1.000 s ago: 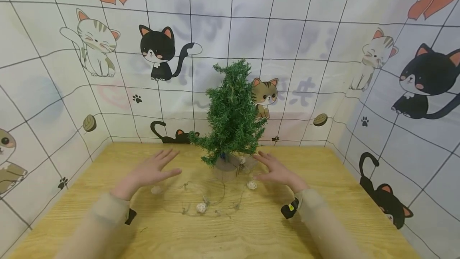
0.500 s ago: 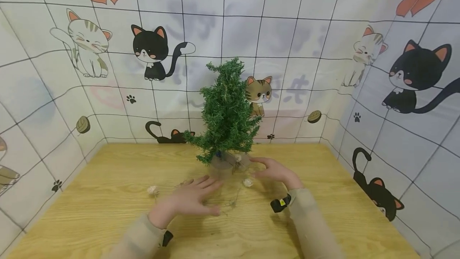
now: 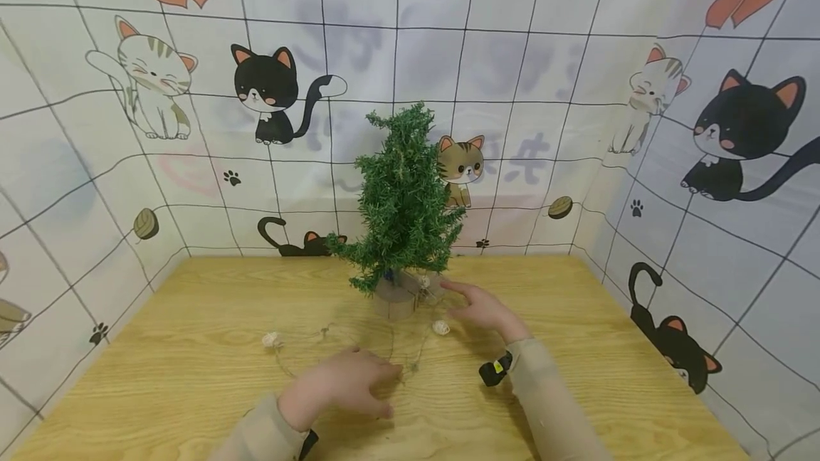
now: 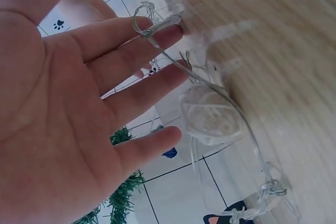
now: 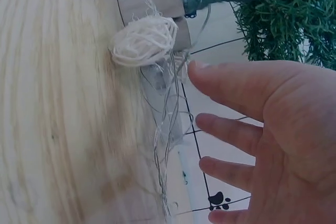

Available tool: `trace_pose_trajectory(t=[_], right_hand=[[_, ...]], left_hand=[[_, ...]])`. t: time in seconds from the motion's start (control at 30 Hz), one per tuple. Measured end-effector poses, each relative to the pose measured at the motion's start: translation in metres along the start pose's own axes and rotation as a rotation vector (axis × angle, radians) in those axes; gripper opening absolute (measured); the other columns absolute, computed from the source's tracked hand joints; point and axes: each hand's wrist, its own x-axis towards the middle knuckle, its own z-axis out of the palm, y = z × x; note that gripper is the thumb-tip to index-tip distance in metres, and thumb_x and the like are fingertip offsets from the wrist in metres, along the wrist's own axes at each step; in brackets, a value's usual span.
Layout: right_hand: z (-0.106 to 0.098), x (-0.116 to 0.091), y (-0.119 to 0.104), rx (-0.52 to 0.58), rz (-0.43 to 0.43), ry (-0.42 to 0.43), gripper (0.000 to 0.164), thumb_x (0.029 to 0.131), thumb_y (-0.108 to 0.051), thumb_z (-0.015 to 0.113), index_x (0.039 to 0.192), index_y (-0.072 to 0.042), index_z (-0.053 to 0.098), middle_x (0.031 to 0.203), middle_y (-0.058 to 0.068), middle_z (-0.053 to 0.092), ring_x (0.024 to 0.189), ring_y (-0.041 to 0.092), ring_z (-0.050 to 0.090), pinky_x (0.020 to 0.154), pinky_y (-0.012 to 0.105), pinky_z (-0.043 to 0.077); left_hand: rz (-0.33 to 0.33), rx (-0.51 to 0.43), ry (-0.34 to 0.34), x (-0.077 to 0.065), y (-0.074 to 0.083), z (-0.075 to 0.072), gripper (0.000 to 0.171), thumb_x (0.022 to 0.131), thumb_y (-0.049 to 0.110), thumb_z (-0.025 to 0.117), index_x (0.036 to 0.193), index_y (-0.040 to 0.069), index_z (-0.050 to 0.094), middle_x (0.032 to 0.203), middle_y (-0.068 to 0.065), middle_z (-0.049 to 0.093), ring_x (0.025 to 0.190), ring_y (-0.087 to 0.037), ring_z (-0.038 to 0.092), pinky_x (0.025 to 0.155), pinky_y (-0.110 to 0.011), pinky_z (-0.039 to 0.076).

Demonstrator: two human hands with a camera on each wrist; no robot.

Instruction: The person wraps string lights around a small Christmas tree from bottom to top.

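A small green artificial Christmas tree stands on a round wooden base. Before it lies a string of lights with thin wire and white woven balls, one at left and one at right. My left hand is low over the front of the string, covering part of it. In the left wrist view its fingers are extended, fingertips right at the wire near a woven ball. My right hand is beside the base, fingers spread and holding nothing, close to bunched wires.
The wooden tabletop meets a white cat-print backdrop at the back and sides. The tree is near the back edge. A clear, flat piece lies by the bunched wires right of the base.
My left hand has moved right and toward me, from the left of the string to over its front. My right hand stays by the base. The view has shifted slightly.
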Motion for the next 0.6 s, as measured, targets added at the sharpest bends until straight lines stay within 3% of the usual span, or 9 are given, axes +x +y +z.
trace_pose_trajectory(t=[0.13,0.2,0.27,0.3,0.37,0.5,0.6], right_hand=[[-0.002,0.000,0.002,-0.001,0.059,0.020,0.060,0.093,-0.013,0.064,0.148,-0.010,0.041,0.147,0.014,0.043,0.121,0.040,0.050,0.095,0.056,0.043],[-0.001,-0.001,0.003,0.007,0.084,0.035,0.058,0.093,-0.012,0.064,0.147,-0.012,0.043,0.142,0.014,0.048,0.117,0.038,0.054,0.092,0.054,0.045],[0.002,-0.001,0.006,0.016,0.100,0.041,0.057,0.092,-0.010,0.064,0.146,-0.012,0.045,0.138,0.015,0.052,0.113,0.036,0.057,0.089,0.052,0.048],[0.003,-0.001,0.007,0.017,0.105,0.045,0.057,0.091,-0.009,0.065,0.145,-0.011,0.046,0.136,0.016,0.053,0.120,0.036,0.053,0.093,0.052,0.046],[0.006,-0.001,0.009,0.014,0.111,0.054,0.055,0.090,-0.008,0.066,0.143,-0.010,0.049,0.131,0.017,0.056,0.117,0.036,0.055,0.093,0.051,0.046],[0.008,0.001,0.013,-0.002,0.091,0.052,0.055,0.088,-0.007,0.069,0.140,-0.007,0.052,0.120,0.015,0.061,0.108,0.033,0.059,0.085,0.045,0.051],[0.008,0.003,0.015,-0.011,0.067,0.037,0.055,0.085,-0.007,0.071,0.138,-0.003,0.053,0.109,0.011,0.064,0.097,0.026,0.061,0.080,0.040,0.052]], left_hand=[[0.025,0.045,0.054,0.003,-0.001,-0.001,0.058,0.084,0.041,0.073,0.135,0.017,0.059,0.103,0.013,0.068,0.095,-0.005,0.062,0.104,-0.059,0.032],[0.043,0.060,0.070,0.003,0.000,-0.002,0.047,0.084,0.033,0.074,0.127,0.019,0.065,0.078,0.019,0.062,0.076,0.001,0.058,0.103,-0.059,0.034],[0.045,0.057,0.072,0.002,0.000,-0.002,0.038,0.083,0.027,0.075,0.119,0.020,0.069,0.066,0.020,0.054,0.066,0.004,0.052,0.103,-0.058,0.035],[0.046,0.052,0.072,0.001,-0.001,-0.002,0.033,0.082,0.025,0.076,0.115,0.020,0.070,0.067,0.021,0.055,0.066,0.005,0.052,0.102,-0.057,0.036],[0.049,0.029,0.069,-0.001,-0.002,-0.003,0.025,0.082,0.016,0.073,0.107,0.021,0.073,0.073,0.019,0.061,0.068,0.004,0.054,0.099,-0.050,0.041],[0.032,-0.011,0.086,-0.005,-0.004,-0.010,0.021,0.085,0.014,0.069,0.104,0.019,0.075,0.093,0.014,0.069,0.073,0.001,0.060,0.085,-0.033,0.050],[0.038,-0.041,0.117,-0.009,-0.003,-0.020,0.015,0.091,0.017,0.066,0.103,0.018,0.076,0.095,0.012,0.070,0.073,0.001,0.060,0.076,-0.027,0.051]])
